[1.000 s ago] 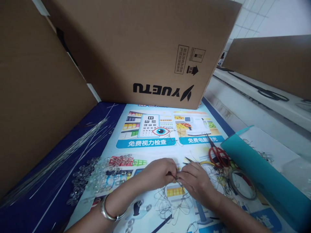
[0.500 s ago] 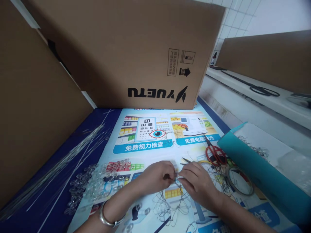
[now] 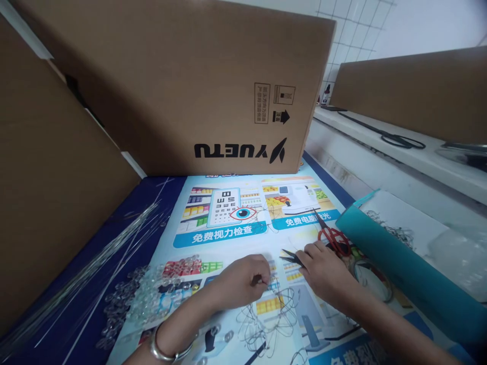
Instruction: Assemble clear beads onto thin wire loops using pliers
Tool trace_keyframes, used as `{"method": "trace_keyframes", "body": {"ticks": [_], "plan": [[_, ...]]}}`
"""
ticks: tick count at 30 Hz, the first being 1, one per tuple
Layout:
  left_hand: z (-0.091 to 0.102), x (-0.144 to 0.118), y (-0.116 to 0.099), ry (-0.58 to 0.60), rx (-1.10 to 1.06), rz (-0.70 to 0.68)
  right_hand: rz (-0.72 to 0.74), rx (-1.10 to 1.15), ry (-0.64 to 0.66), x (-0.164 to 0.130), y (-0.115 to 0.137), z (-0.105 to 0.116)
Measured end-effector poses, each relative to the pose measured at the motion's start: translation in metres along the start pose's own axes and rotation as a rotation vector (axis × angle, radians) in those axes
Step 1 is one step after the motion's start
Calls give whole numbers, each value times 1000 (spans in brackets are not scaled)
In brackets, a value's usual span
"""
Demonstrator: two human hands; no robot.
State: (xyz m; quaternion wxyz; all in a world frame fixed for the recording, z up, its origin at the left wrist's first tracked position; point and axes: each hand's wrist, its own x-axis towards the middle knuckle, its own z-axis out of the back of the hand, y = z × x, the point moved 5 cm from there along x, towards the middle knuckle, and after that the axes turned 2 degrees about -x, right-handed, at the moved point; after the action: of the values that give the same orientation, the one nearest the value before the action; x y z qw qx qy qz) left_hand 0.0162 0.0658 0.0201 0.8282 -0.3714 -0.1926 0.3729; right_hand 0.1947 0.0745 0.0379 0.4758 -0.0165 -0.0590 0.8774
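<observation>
My left hand [image 3: 241,280], with a silver bangle on the wrist, pinches thin wire at the top of a tangle of wire loops [image 3: 266,317] lying on a printed poster [image 3: 228,230]. My right hand [image 3: 323,268] has reached to the right and its fingers rest on a small dark pair of pliers [image 3: 291,257] on the poster. Red-handled scissors [image 3: 333,235] lie just beyond the right hand. A heap of clear glass beads [image 3: 152,294] sits left of the left hand.
A large cardboard box [image 3: 182,86] marked YUETU stands behind the poster; another cardboard panel [image 3: 49,172] walls the left. Long straight wires [image 3: 95,258] lie on the blue cloth at left. A teal sheet [image 3: 399,274] and a tape ring [image 3: 375,284] lie at right.
My right hand left the wire it shared with the left hand and moved right onto the pliers. The left hand kept its pinch on the wire. The camera tilted slightly.
</observation>
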Motion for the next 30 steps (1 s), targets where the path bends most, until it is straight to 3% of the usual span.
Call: {"method": "trace_keyframes", "body": {"ticks": [8, 12, 16, 22, 24, 27, 30], "plan": [[0, -1, -1, 3, 8, 1, -32, -7, -75, 5, 1, -6], [2, 0, -5, -9, 27, -28, -13, 140, -166, -1, -4, 2], [3, 0, -7, -5, 31, -23, -39, 546, -293, -7, -12, 14], [4, 0, -9, 13, -4, -37, -363, 1687, -132, -3, -23, 8], [5, 0, -11, 15, -4, -62, -403, 1955, -87, -1, -21, 5], [5, 0, -12, 12, -5, -68, -394, 2141, 27, -2, -12, 3], [5, 1, -10, 2, -2, -42, -363, 2167, 97, -10, 2, 8]]}}
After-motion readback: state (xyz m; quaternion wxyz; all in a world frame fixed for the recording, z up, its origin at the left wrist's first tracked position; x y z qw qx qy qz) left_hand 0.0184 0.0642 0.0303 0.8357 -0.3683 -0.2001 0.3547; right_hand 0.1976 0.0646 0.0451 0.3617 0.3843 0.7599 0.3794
